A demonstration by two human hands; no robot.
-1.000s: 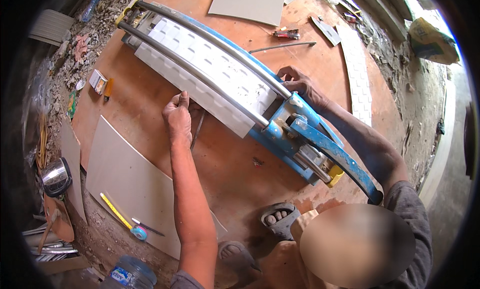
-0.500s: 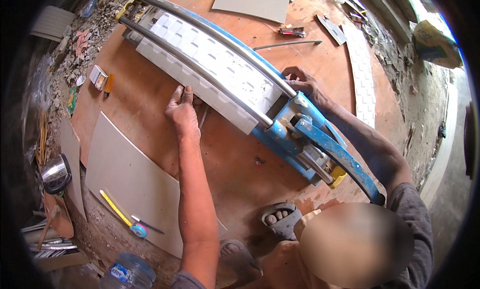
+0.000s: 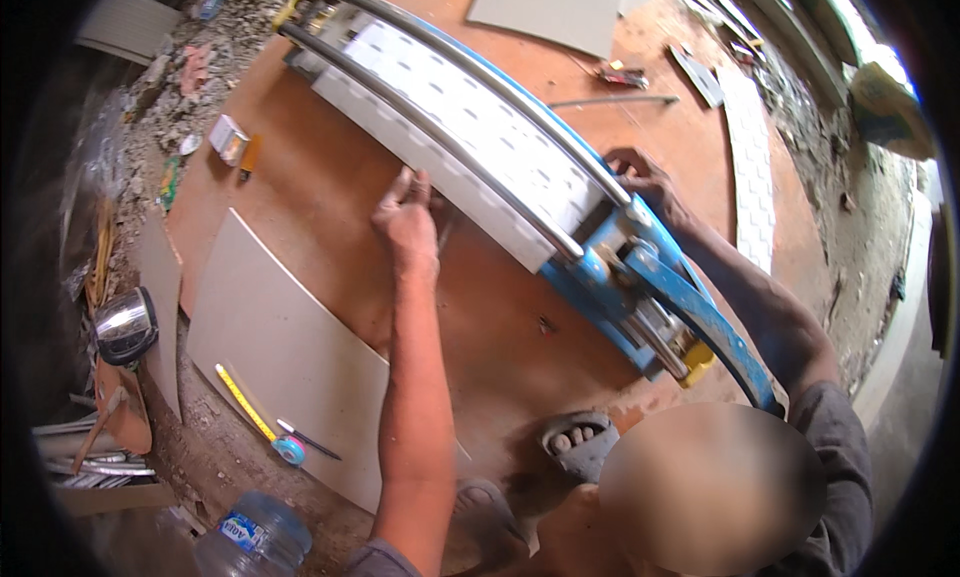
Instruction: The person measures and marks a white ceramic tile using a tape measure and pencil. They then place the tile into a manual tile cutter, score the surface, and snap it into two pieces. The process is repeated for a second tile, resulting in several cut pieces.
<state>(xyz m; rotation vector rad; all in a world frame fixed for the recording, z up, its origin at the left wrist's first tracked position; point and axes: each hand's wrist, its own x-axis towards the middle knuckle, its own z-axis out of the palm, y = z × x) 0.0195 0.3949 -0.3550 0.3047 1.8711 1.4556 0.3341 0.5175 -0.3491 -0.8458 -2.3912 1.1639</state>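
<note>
A blue tile cutter point(image 3: 600, 260) with two steel rails lies slantwise across the brown board. In its bed, under the rails, sits a long white tile point(image 3: 470, 117) with a pattern of raised blocks. My left hand point(image 3: 408, 217) pinches the tile's near long edge between thumb and fingers, about midway along. Beyond the far rail, by the cutter's head, my right hand point(image 3: 648, 182) is closed with curled fingers. What those fingers hold is partly hidden by the blue frame. The cutter's blue handle point(image 3: 715, 322) slants down toward my right arm.
A large beige tile piece point(image 3: 280, 347) lies at the near left, bearing a yellow tape measure point(image 3: 245, 402) and a pen point(image 3: 308, 440). A patterned tile strip point(image 3: 748, 167) lies at the right. Rubble point(image 3: 185, 107) borders the board. A clear water bottle point(image 3: 255, 537) stands near the lower edge.
The whole view has shifted, so things appear farther right. Both hands keep about the same places against the tile and the cutter.
</note>
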